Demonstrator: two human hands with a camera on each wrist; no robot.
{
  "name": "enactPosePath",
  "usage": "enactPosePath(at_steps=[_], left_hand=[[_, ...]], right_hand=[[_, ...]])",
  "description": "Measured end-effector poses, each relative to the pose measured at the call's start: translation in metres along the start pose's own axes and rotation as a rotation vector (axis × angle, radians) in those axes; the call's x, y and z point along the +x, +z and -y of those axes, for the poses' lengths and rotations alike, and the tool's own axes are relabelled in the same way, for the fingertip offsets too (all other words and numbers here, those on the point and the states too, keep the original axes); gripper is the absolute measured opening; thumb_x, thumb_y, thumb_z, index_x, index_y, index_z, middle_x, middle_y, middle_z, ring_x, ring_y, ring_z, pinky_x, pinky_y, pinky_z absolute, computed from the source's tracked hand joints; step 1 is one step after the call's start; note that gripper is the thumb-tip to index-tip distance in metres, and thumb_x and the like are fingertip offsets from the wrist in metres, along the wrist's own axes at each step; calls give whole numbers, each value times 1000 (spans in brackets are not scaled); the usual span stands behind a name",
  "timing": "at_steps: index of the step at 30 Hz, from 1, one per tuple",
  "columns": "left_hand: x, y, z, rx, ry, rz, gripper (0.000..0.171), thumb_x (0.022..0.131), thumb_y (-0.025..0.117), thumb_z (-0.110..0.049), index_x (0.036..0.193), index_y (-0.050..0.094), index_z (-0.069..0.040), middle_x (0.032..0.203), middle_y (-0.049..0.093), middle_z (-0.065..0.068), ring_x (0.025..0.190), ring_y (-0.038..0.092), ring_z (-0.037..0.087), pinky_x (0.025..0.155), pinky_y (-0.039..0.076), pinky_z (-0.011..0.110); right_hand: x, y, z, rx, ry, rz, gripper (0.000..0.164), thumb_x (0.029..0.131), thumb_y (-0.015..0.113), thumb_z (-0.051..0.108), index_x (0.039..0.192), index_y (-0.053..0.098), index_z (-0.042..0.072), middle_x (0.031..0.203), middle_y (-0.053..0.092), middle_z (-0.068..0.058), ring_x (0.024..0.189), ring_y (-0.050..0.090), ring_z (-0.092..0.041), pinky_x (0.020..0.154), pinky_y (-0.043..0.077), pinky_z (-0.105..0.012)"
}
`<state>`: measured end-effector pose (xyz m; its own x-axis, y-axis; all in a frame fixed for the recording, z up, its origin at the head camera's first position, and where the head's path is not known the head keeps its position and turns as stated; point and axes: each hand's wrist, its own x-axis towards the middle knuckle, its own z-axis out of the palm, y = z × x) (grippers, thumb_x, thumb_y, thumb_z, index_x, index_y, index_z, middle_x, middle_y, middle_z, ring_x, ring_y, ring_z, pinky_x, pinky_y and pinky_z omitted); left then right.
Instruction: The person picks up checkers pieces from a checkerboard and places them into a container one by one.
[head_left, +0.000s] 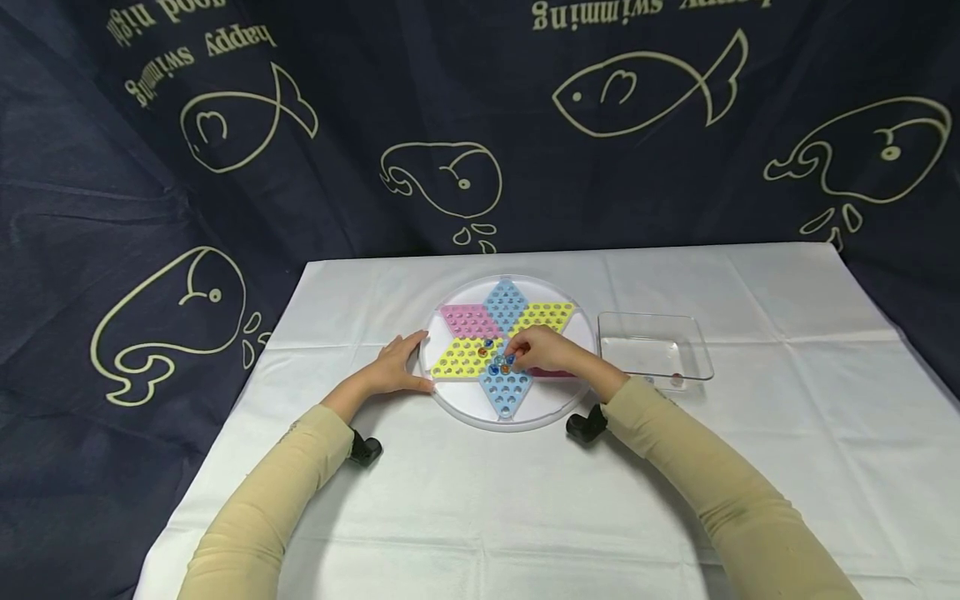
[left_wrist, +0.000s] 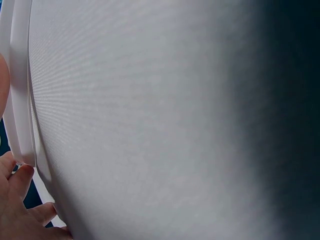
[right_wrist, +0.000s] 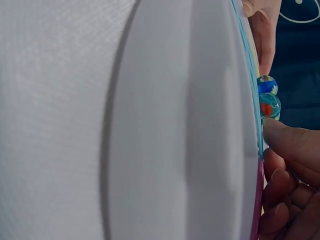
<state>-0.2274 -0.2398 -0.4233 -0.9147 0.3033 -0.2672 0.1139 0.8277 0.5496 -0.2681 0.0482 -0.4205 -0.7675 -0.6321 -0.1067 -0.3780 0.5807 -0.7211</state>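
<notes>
A round Chinese checkers board (head_left: 465, 396) with a coloured star of dimples lies on the white cloth. At its left rim, my left hand (head_left: 390, 364) rests with fingers and thumb spread along the edge; the left wrist view shows fingertips (left_wrist: 22, 175) against the white rim. My right hand (head_left: 543, 348) is over the star's middle, its fingers curled and pinching a marble (head_left: 511, 360) low over the near blue section. Right beside the fingertips sit several glass marbles (right_wrist: 270, 105), blue and orange. In the right wrist view the curled fingers mostly hide what they pinch.
A clear plastic box (head_left: 652, 346) stands right of the board, with a reddish marble (head_left: 677, 379) near its front edge. Another two marbles, one orange (head_left: 482, 352) and one blue (head_left: 488, 342), sit on the yellow section's inner end. A dark printed curtain (head_left: 450, 83) hangs behind the table.
</notes>
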Motion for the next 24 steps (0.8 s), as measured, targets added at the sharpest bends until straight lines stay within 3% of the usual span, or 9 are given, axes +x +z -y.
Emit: enactPosePath(at_steps=[24], left_hand=[[1,1,0,7,-1,-4,102,71,77,-37,146,15,-6,152,13,18,138,1,42,108,6,61]], right_hand=[[-6,-14,0,172,70,-32,25,77,70,9,100,64,-1,78,56,-2,70,48,-10,60,42,-19]])
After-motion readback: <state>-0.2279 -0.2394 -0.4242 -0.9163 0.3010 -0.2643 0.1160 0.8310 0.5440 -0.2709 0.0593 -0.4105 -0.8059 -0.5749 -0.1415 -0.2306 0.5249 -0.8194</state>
